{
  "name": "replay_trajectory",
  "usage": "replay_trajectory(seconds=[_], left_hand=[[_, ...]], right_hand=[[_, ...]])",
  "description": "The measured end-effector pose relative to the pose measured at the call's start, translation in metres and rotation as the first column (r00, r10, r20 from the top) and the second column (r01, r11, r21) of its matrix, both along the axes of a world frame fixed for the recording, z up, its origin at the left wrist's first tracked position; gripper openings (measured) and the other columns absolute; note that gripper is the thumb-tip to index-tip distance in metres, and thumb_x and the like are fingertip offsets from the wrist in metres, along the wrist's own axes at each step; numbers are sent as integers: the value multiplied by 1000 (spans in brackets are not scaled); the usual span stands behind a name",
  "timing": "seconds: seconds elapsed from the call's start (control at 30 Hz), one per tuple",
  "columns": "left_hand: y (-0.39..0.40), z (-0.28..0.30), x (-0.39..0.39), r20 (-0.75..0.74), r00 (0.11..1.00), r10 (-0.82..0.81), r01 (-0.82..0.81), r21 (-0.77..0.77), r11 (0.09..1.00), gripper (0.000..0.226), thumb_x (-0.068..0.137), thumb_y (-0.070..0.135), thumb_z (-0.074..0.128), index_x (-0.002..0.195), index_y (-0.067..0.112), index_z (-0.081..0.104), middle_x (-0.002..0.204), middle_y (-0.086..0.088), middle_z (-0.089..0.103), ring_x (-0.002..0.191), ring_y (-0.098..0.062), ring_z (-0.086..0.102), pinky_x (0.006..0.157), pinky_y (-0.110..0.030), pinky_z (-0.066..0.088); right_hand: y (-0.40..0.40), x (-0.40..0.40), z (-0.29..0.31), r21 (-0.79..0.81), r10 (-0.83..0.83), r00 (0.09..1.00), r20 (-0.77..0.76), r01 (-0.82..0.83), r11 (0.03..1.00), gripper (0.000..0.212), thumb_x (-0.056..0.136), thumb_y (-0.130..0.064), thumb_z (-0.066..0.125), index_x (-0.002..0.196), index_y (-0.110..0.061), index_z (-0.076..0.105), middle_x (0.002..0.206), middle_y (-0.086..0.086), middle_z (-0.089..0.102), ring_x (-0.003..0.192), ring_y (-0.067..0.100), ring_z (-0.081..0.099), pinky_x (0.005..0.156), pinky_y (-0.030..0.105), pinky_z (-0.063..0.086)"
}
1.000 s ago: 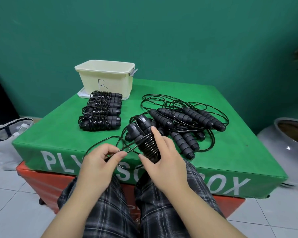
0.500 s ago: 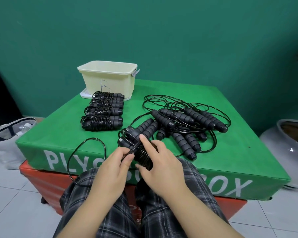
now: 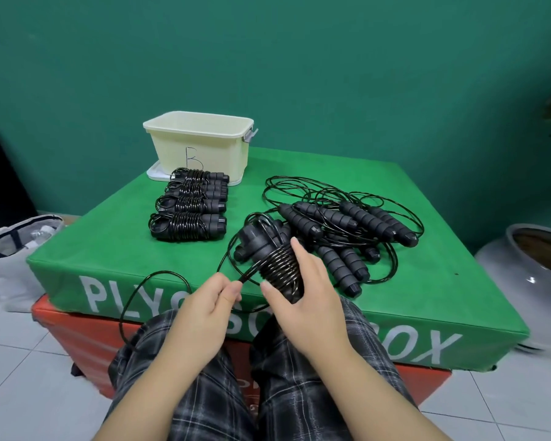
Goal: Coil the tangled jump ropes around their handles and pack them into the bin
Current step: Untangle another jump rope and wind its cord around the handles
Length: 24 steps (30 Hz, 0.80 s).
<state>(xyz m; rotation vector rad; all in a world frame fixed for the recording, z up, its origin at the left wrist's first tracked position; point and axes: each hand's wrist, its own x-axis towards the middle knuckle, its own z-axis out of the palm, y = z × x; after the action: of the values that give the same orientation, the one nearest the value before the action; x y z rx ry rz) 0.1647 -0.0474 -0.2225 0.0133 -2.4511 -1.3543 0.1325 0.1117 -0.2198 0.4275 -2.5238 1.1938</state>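
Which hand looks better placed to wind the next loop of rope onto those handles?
The left hand. It already pinches the loose black rope beside the coil, while the right hand is wrapped around the paired handles, steadying them.

Green plyo box (image 3: 115,256), grey floor pot (image 3: 528,281), white bag (image 3: 10,249).

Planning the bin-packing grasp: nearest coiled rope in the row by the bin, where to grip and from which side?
Grip the nearest coiled rope across its wrapped middle, from above. It lies flat, crosswise, its near side free; the next bundle crowds the far side, and a loose loop sticks out left.
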Motion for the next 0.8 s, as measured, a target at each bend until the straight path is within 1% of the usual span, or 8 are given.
replay_trajectory(seconds=[0.1,0.27,0.4,0.47,0.57,0.63,0.73,0.8], left_hand=[[-3,-6,-5,31,999,-18,16,61,998,30,96,28,44,69,20,52,57,11,45,56,0,44,58,-22,35],[-8,-19,-12,17,998,-66,62,155,986,32,93,49,40,70,30,51,60,12,47,57,-3,41,58,-29,35],[-5,-19,-11,-26,999,-44,48,189,981,35,93,51,38,66,30,46,55,13,47,53,-3,41,53,-22,30],[-4,-20,-10,-12,999,-52,53,242,969,38,84,67,39,79,31,50,56,13,50,52,-1,43,53,-22,33],[0,-25,-9,62,978,-197,155,413,898,87,54,94,41,120,38,46,52,15,48,46,0,41,53,-20,38],[3,-27,-8,73,971,-229,169,472,865,102,48,96,45,128,33,46,50,11,42,46,-3,37,56,-26,41],[5,-20,-7,4,987,-159,132,538,833,95,50,92,52,117,25,60,49,8,36,43,-5,33,48,-20,35],[6,-11,-4,-20,997,-69,69,507,859,79,59,86,53,108,26,65,42,8,39,41,-2,34,45,-15,31]], right_hand=[[0,3,2,-68,63,997,37,-60,996,75,80,-46,67,145,-40,32,124,-25,45,115,-6,45,94,20,40],[3,5,4,-196,200,972,125,-173,965,70,74,-41,71,138,-43,41,125,-29,50,118,-12,45,100,14,37],[3,4,4,-230,263,951,159,-224,947,70,66,-55,65,132,-42,47,123,-21,60,114,-6,53,100,20,41],[3,3,4,-239,306,936,171,-262,935,62,66,-56,61,126,-48,47,116,-23,63,109,-5,57,95,18,43],[5,3,5,-196,354,917,186,-319,927,49,70,-58,55,118,-53,44,105,-17,67,97,-1,60,88,21,46],[5,3,6,-183,376,907,188,-344,921,42,72,-58,51,113,-57,45,100,-11,68,91,2,61,86,25,48],[3,3,6,-188,401,901,166,-370,910,39,76,-56,50,115,-54,49,105,-14,67,99,1,60,91,25,46],[1,2,3,-167,404,908,110,-384,908,44,83,-52,46,125,-40,53,117,-14,61,113,1,53,97,21,41]])
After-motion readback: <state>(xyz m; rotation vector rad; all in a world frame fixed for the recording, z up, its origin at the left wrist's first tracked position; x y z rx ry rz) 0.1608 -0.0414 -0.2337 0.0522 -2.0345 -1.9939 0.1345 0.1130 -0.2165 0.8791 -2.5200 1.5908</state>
